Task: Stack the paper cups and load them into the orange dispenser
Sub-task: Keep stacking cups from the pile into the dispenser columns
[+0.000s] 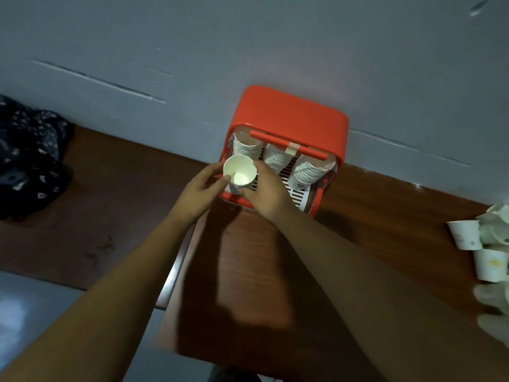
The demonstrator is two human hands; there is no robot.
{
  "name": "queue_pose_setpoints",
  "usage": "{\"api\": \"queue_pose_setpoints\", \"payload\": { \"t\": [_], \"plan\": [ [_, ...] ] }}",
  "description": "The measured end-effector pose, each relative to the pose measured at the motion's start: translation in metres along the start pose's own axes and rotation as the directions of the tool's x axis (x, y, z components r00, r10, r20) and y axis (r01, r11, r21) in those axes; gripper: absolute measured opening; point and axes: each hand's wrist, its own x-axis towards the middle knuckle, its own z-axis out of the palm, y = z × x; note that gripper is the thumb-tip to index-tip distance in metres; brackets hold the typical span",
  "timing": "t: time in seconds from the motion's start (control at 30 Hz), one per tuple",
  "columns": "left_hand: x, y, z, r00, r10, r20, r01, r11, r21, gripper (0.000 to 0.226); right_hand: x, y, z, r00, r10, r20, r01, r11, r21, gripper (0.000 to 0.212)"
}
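Both hands on one paper cup (239, 172), mouth facing the camera, right at the front of the orange dispenser (289, 111), over its left column.
Left hand (201, 186): thumb and fingers curled against the cup's left side, grasping it.
Right hand (264, 194): index finger on the right of the rim, thumb under the cup wall, also grasping.
Can't tell if it's a single cup or the top of a short stack; the body below the rim is mostly hidden by the fingers.
Dispenser sits at the desk's (248, 271) far edge, back against the grey wall (248, 51).
Three columns inside, each with nested cups: left stack (245, 148), middle stack (275, 158), right stack (308, 172).
Orange bar (264, 137) crosses the front of the columns, with a strip of tape (292, 148) on it.
White slatted tray (298, 198) at the bottom.
Loose cups (468, 235) piled at the desk's right edge, some lying on their sides, well apart from the dispenser.
Dark patterned cloth (27, 155) at the desk's far left end.
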Motion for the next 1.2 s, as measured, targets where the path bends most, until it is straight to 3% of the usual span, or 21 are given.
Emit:
{"api": "queue_pose_setpoints", "payload": {
  "t": [0.3,0.47,0.57,0.7,0.83,1.0,1.2],
  "plan": [
    [0.005,-0.004,0.004,0.999,0.046,-0.010,-0.044,0.985,0.166,0.050,0.006,0.008,0.007,0.992,0.120,-0.031,-0.115,0.986,0.124,0.053],
    [-0.026,-0.017,0.013,0.993,-0.093,-0.069,0.107,0.961,0.255,0.038,-0.035,0.029,-0.015,0.993,0.121,-0.016,-0.119,0.990,0.079,0.059],
    [-0.047,-0.033,0.030,0.983,-0.180,0.039,0.149,0.903,0.404,0.028,-0.073,0.064,-0.043,0.984,0.179,-0.007,-0.179,0.984,-0.019,0.047],
    [-0.054,-0.024,0.076,0.959,-0.182,0.217,0.036,0.839,0.543,0.026,-0.127,0.133,-0.089,0.931,0.363,-0.044,-0.364,0.908,-0.206,0.054],
    [-0.045,0.015,0.148,0.936,-0.048,0.349,-0.162,0.821,0.547,0.025,-0.179,0.190,-0.150,0.865,0.492,-0.099,-0.501,0.829,-0.251,0.060],
    [-0.027,0.078,0.249,0.841,0.083,0.534,-0.412,0.739,0.533,0.022,-0.237,0.254,-0.228,0.809,0.524,-0.267,-0.581,0.783,-0.222,0.060],
    [-0.005,0.150,0.383,0.776,0.188,0.602,-0.545,0.679,0.491,0.022,-0.281,0.336,-0.312,0.728,0.547,-0.414,-0.647,0.747,-0.150,0.053]
  ]
}}
